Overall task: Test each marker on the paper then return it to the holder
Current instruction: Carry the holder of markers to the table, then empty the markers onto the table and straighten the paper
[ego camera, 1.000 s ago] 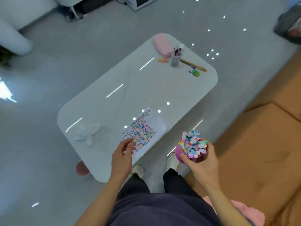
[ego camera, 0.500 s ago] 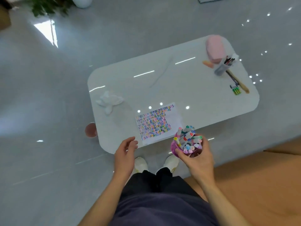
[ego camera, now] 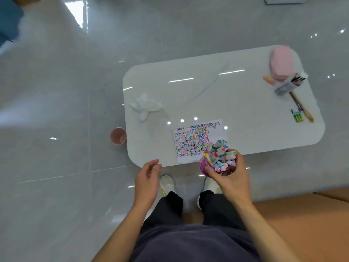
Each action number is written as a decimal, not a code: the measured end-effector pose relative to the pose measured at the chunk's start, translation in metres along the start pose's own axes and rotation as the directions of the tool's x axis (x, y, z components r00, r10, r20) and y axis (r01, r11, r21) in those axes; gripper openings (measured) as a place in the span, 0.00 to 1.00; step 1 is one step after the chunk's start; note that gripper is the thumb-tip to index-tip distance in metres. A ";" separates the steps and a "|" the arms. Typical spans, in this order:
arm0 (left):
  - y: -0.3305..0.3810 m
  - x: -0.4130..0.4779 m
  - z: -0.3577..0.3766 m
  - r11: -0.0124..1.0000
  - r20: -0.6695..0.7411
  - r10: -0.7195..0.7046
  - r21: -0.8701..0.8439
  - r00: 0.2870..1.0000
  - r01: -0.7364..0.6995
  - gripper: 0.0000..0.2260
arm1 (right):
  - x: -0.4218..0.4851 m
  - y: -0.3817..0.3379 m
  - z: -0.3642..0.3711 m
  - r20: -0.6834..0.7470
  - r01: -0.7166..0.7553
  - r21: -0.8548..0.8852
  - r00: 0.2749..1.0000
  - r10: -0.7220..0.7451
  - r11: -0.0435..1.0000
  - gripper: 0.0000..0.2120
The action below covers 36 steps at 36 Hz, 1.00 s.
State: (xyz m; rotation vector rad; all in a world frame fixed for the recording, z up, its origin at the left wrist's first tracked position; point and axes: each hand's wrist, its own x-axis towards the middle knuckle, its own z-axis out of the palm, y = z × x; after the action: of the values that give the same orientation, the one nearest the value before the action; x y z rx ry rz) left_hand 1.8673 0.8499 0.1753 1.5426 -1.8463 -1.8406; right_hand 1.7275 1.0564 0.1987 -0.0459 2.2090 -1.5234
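On the table (ego camera: 236, 114), at 6 o'clock, the scribbled paper (ego camera: 190, 142) is laid; at its 4 o'clock the holder (ego camera: 203, 165) (packed with markers (ego camera: 221, 154)) is gripped by the right hand (ego camera: 232, 181), fingers curled round; the left hand (ego camera: 146, 183) is held empty, fingers loosely bent.

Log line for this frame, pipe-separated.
right hand grips pink holder full of markers | left hand empty, relaxed | paper on table, mostly filled with squiggles
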 end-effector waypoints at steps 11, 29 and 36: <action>-0.007 -0.012 0.050 0.996 -0.149 -0.058 -0.077 0.987 0.047 0.13 | 0.042 0.000 -0.026 0.191 0.050 -0.047 0.981 -0.040 0.998 0.34; -0.147 0.042 0.144 0.981 -0.339 -0.091 -0.195 0.936 0.024 0.14 | 0.118 0.144 0.014 0.347 0.172 -0.084 0.929 -0.133 0.982 0.36; -0.212 0.099 0.157 0.982 -0.381 -0.003 -0.175 0.925 -0.069 0.13 | 0.138 0.221 0.067 0.373 0.234 -0.021 0.904 -0.210 0.972 0.38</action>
State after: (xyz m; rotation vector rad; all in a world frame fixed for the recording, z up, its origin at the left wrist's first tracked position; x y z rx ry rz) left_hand 1.8296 0.9425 -0.0880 1.6463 -1.4741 -1.5121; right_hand 1.6789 1.0451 -0.0659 -0.5776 1.9968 -1.4163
